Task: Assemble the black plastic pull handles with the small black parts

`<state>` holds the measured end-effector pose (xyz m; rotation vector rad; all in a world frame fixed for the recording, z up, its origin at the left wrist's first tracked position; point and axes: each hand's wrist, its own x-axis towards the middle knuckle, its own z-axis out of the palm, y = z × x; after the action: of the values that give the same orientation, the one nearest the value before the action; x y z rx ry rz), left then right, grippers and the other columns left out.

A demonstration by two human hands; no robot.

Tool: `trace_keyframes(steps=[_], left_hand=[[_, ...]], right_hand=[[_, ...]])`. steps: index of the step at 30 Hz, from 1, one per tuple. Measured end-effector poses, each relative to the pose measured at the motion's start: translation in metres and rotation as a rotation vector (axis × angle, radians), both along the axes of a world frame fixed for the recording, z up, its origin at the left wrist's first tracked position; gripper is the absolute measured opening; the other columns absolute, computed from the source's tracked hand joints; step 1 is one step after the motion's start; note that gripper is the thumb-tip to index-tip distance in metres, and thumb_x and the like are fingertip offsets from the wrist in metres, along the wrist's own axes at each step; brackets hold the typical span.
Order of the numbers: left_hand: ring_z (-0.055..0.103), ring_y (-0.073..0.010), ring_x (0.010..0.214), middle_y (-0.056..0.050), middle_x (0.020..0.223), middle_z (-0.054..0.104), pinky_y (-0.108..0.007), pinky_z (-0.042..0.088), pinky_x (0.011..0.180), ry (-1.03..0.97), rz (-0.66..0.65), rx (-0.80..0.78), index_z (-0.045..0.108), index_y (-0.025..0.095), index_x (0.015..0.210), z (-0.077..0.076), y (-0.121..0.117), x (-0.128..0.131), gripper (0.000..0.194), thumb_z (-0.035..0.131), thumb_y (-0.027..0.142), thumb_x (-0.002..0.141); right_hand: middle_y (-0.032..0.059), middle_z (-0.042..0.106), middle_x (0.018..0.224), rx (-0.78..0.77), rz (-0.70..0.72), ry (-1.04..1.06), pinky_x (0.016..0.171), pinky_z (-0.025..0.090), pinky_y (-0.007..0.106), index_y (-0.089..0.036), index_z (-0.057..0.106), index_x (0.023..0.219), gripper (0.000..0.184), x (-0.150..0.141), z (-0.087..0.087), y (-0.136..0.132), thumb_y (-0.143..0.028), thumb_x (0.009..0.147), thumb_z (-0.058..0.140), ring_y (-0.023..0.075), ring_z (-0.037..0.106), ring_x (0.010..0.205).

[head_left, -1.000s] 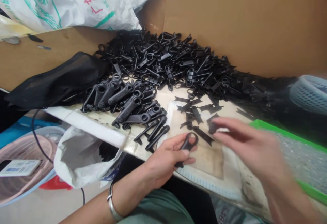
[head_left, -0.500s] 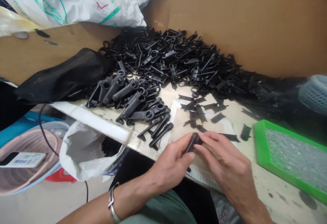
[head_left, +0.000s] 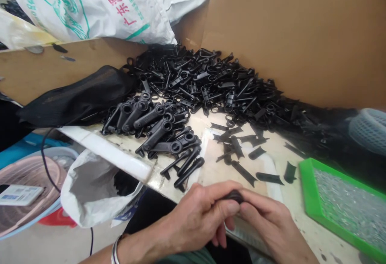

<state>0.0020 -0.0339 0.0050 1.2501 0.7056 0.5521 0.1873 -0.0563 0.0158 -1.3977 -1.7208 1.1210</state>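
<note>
My left hand (head_left: 199, 215) and my right hand (head_left: 268, 224) meet at the table's near edge, both closed on one small black plastic part (head_left: 233, 195) pinched between their fingertips; most of it is hidden. Just beyond the hands lie loose flat black strips (head_left: 241, 171). A group of black handle-shaped parts with ring ends (head_left: 157, 129) lies to the left. A big heap of black plastic parts (head_left: 211, 83) fills the back of the table.
A green tray of small metal bits (head_left: 340, 203) sits at the right. Cardboard walls (head_left: 286, 31) stand behind the heap. A black mesh bag (head_left: 78, 95), a white printed sack (head_left: 90, 7) and an open white bag (head_left: 96, 187) are at the left.
My right hand came in from the right and joined my left on the black part. Both hands then drew back toward me, to the table's near edge.
</note>
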Motion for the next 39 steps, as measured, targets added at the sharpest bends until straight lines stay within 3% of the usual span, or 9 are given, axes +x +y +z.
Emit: trace_keyframes(steps=[4,7,10,13,16,21,27,32,39], left_hand=[[0.05,-0.008,0.044,0.001,0.066,0.06,-0.019,0.041,0.046,0.162,0.136,0.278,0.063,0.02,0.125,0.002,0.005,0.0,0.04,0.039,0.042,0.102],[0.058,-0.0115,0.053,-0.001,0.068,0.065,-0.022,0.043,0.055,0.316,0.166,0.582,0.055,0.018,0.138,0.01,0.012,-0.005,0.042,0.036,0.034,0.104],[0.068,-0.0169,0.073,-0.007,0.089,0.074,-0.027,0.047,0.067,0.506,0.197,0.995,0.045,0.018,0.146,0.02,0.019,-0.02,0.044,0.039,0.024,0.103],[0.068,-0.0255,0.108,-0.013,0.118,0.072,-0.039,0.046,0.096,0.695,0.35,1.345,0.051,0.019,0.142,0.025,0.032,-0.041,0.043,0.048,0.021,0.099],[0.051,-0.0349,0.135,-0.015,0.136,0.063,-0.059,0.025,0.115,0.938,0.475,1.396,0.06,0.018,0.131,0.024,0.05,-0.062,0.035,0.046,0.02,0.099],[0.035,-0.0416,0.145,-0.018,0.151,0.047,-0.077,0.016,0.109,1.234,0.444,1.269,0.054,0.02,0.138,0.018,0.072,-0.085,0.04,0.039,0.021,0.101],[0.034,-0.0364,0.145,-0.014,0.15,0.05,-0.069,0.024,0.111,1.142,0.38,1.294,0.057,0.021,0.132,0.046,0.091,-0.091,0.039,0.042,0.04,0.102],[0.057,-0.0258,0.114,-0.014,0.11,0.069,-0.043,0.037,0.099,1.021,0.106,1.529,0.066,0.014,0.106,0.071,0.172,-0.044,0.027,0.041,0.019,0.1],[0.054,-0.022,0.097,-0.011,0.088,0.069,-0.038,0.029,0.101,0.888,-0.184,1.57,0.067,0.016,0.075,0.035,0.277,0.023,0.024,0.051,0.001,0.084]], right_hand=[[-0.0012,0.069,0.064,0.012,-0.11,-0.039,0.059,0.055,0.022,-0.022,0.069,0.069,0.04,-0.013,-0.003,0.004,-0.046,0.095,0.051,0.0168,0.067,0.064],[0.0002,0.073,0.073,0.037,0.014,-0.044,0.066,0.057,0.025,-0.024,0.075,0.078,0.041,-0.008,0.003,0.025,-0.048,0.096,0.048,0.0188,0.071,0.073],[0.0027,0.077,0.084,0.117,0.124,-0.238,0.068,0.059,0.028,-0.025,0.079,0.094,0.041,0.011,0.016,0.067,-0.051,0.096,0.047,0.0193,0.073,0.076],[0.0057,0.077,0.1,0.314,-0.074,-0.601,0.08,0.057,0.034,-0.024,0.076,0.107,0.035,0.033,0.019,0.122,-0.044,0.094,0.051,0.0227,0.072,0.09],[0.0089,0.073,0.113,0.36,-0.073,-0.708,0.084,0.051,0.037,-0.023,0.075,0.107,0.028,0.048,0.003,0.168,-0.025,0.087,0.055,0.025,0.068,0.097],[0.006,0.07,0.108,0.335,-0.015,-0.774,0.067,0.047,0.03,-0.026,0.075,0.092,0.024,0.055,-0.022,0.2,-0.015,0.076,0.059,0.0187,0.065,0.077],[0.0071,0.073,0.109,0.348,-0.146,-0.63,0.079,0.053,0.038,-0.024,0.074,0.109,0.029,0.065,0.0,0.185,-0.03,0.083,0.06,0.0219,0.068,0.083],[0.0072,0.076,0.1,0.179,-0.26,-0.233,0.062,0.061,0.035,-0.023,0.069,0.122,0.048,0.068,0.023,0.135,-0.05,0.083,0.066,0.0196,0.071,0.067],[0.0078,0.077,0.099,-0.02,-0.338,0.473,0.062,0.063,0.03,-0.027,0.074,0.11,0.037,0.065,0.014,0.078,-0.042,0.077,0.078,0.017,0.072,0.069]])
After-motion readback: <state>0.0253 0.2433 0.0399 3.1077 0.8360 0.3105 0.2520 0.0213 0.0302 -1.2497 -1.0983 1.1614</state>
